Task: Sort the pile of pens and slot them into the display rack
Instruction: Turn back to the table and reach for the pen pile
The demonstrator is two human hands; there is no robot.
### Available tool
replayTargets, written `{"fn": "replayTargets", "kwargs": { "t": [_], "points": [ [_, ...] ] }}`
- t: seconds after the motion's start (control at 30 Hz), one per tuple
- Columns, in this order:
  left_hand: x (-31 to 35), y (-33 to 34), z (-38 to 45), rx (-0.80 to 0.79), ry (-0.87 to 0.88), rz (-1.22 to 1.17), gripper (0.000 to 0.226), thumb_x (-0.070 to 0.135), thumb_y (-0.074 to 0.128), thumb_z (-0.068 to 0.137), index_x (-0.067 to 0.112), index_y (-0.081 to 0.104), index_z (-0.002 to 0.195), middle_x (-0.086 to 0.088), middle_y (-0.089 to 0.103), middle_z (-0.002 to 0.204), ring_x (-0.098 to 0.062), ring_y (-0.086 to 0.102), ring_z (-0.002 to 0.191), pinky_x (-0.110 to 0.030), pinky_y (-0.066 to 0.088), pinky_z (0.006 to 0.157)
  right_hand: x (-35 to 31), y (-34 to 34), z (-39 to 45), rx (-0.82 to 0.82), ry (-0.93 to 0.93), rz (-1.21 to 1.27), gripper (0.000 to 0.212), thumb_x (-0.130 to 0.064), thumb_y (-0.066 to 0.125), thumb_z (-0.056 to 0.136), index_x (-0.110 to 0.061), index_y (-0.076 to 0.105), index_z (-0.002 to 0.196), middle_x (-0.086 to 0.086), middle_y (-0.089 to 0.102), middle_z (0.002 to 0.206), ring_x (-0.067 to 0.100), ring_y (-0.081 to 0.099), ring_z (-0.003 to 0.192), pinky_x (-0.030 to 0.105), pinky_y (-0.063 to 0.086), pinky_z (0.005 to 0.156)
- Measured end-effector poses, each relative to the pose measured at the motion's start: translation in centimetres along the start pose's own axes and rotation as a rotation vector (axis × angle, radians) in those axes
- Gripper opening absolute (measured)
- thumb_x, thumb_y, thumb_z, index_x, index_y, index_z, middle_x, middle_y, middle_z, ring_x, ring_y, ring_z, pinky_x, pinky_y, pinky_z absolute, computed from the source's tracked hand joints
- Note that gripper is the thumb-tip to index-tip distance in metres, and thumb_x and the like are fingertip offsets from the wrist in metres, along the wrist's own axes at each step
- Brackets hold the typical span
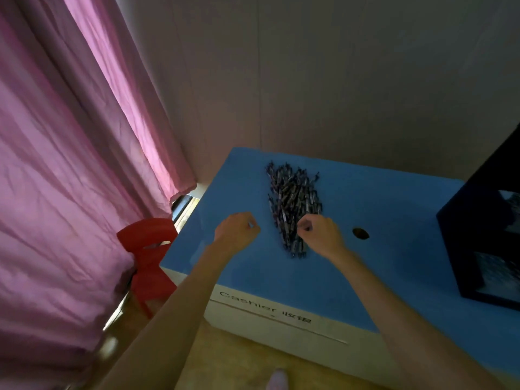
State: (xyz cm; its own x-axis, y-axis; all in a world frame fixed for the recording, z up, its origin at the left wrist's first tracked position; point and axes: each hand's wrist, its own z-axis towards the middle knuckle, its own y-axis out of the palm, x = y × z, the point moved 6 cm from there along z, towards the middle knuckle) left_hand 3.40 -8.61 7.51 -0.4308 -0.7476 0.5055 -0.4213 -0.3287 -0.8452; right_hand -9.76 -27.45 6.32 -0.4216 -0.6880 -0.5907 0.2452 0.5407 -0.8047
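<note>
A pile of several dark pens (294, 201) lies on the blue counter top (380, 209), stretching from the far side towards me. My right hand (320, 235) sits at the pile's near right edge, fingers curled in, and appears to pinch a pen at its fingertips. My left hand (236, 232) hovers left of the pile, apart from it, fingers curled into a loose fist with nothing visible in it. The dark display rack (484, 240) stands at the counter's right edge, partly cut off by the frame.
A round hole (360, 233) is in the counter top between my right hand and the rack. A red plastic chair (149, 249) stands left of the counter beside a pink curtain (70, 164). The counter's white front reads "Cashier" (247, 304).
</note>
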Motion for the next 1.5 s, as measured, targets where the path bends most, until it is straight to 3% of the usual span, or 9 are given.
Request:
{"fn": "replayTargets", "kwargs": {
  "t": [0.13, 0.3, 0.53, 0.7, 0.87, 1.0, 1.1, 1.27, 1.5],
  "points": [
    [-0.9, 1.0, 3.9, -0.021, -0.059, 0.028, 0.015, 0.035, 0.049, 0.092, 0.029, 0.061, 0.087, 0.002, 0.066, 0.084, -0.022, 0.065, 0.080, -0.032, 0.053, 0.068, 1.1, 0.9, 2.6, 0.000, 0.035, 0.024, 0.018, -0.025, 0.062, 0.096, -0.018, 0.071, 0.110, -0.003, 0.072, 0.104, 0.014, 0.065, 0.091, 0.031, 0.055, 0.082],
    [-1.7, 2.7, 7.6, -0.043, -0.130, 0.054, 0.015, 0.033, 0.053, 0.089, 0.022, 0.057, 0.081, -0.003, 0.065, 0.083, -0.026, 0.063, 0.076, -0.036, 0.055, 0.073, 2.4, 1.7, 4.7, 0.009, 0.076, 0.040, 0.017, -0.022, 0.063, 0.094, -0.018, 0.071, 0.109, -0.003, 0.072, 0.102, 0.015, 0.066, 0.092, 0.036, 0.057, 0.085],
    [-2.1, 4.9, 13.1, -0.017, -0.201, 0.036, 0.039, 0.035, 0.056, 0.092, 0.015, 0.041, 0.063, -0.003, 0.045, 0.061, -0.019, 0.046, 0.055, -0.025, 0.032, 0.050, 3.7, 2.7, 7.1, 0.059, 0.131, 0.073, 0.015, -0.019, 0.062, 0.095, -0.018, 0.073, 0.104, -0.007, 0.073, 0.098, 0.009, 0.066, 0.088, 0.030, 0.058, 0.082],
    [-1.2, 7.0, 16.6, -0.041, -0.202, 0.031, 0.042, 0.050, 0.056, 0.094, 0.014, 0.051, 0.075, -0.007, 0.058, 0.073, -0.021, 0.051, 0.063, -0.029, 0.036, 0.053, 4.2, 2.7, 8.1, 0.095, 0.154, 0.064, 0.013, -0.019, 0.062, 0.095, -0.019, 0.073, 0.101, -0.006, 0.073, 0.093, 0.009, 0.066, 0.082, 0.027, 0.056, 0.075],
    [-0.2, 7.9, 18.0, -0.039, -0.191, 0.070, 0.040, 0.052, 0.061, 0.090, 0.014, 0.052, 0.087, -0.003, 0.051, 0.082, -0.022, 0.051, 0.075, -0.032, 0.043, 0.066, 5.2, 2.2, 8.8, 0.111, 0.179, 0.065, 0.015, -0.017, 0.062, 0.095, -0.018, 0.073, 0.104, -0.005, 0.072, 0.094, 0.008, 0.064, 0.081, 0.025, 0.055, 0.075],
    [0.3, 7.6, 18.4, -0.053, -0.167, 0.091, 0.036, 0.046, 0.063, 0.089, 0.014, 0.054, 0.075, 0.001, 0.051, 0.072, -0.016, 0.048, 0.064, -0.028, 0.041, 0.060, 5.9, 2.0, 9.2, 0.117, 0.197, 0.071, 0.012, -0.016, 0.063, 0.094, -0.021, 0.073, 0.099, -0.008, 0.073, 0.088, 0.011, 0.067, 0.074, 0.032, 0.060, 0.072],
    [0.0, 7.4, 18.7, -0.089, -0.178, 0.118, 0.036, 0.049, 0.061, 0.089, 0.017, 0.054, 0.074, -0.001, 0.055, 0.077, -0.018, 0.052, 0.068, -0.028, 0.042, 0.060, 6.0, 2.1, 9.3, 0.120, 0.192, 0.074, 0.012, -0.015, 0.063, 0.094, -0.020, 0.073, 0.098, -0.007, 0.073, 0.091, 0.009, 0.067, 0.075, 0.032, 0.060, 0.073],
    [-1.0, 7.4, 18.8, -0.153, -0.156, 0.139, 0.033, 0.030, 0.050, 0.099, 0.017, 0.046, 0.069, -0.004, 0.054, 0.082, -0.023, 0.054, 0.076, -0.031, 0.044, 0.066, 6.1, 2.2, 9.5, 0.120, 0.197, 0.078, 0.012, -0.017, 0.063, 0.095, -0.020, 0.073, 0.100, -0.008, 0.072, 0.092, 0.006, 0.065, 0.076, 0.026, 0.057, 0.071],
    [-1.9, 7.3, 17.4, 0.019, -0.214, 0.052, 0.029, 0.033, 0.049, 0.101, 0.005, 0.050, 0.091, -0.007, 0.054, 0.085, -0.026, 0.052, 0.075, -0.035, 0.041, 0.064, 6.4, 1.7, 9.5, 0.126, 0.190, 0.101, 0.013, -0.019, 0.061, 0.096, -0.021, 0.072, 0.103, -0.009, 0.072, 0.094, 0.004, 0.064, 0.078, 0.021, 0.053, 0.070]
  ]
}}
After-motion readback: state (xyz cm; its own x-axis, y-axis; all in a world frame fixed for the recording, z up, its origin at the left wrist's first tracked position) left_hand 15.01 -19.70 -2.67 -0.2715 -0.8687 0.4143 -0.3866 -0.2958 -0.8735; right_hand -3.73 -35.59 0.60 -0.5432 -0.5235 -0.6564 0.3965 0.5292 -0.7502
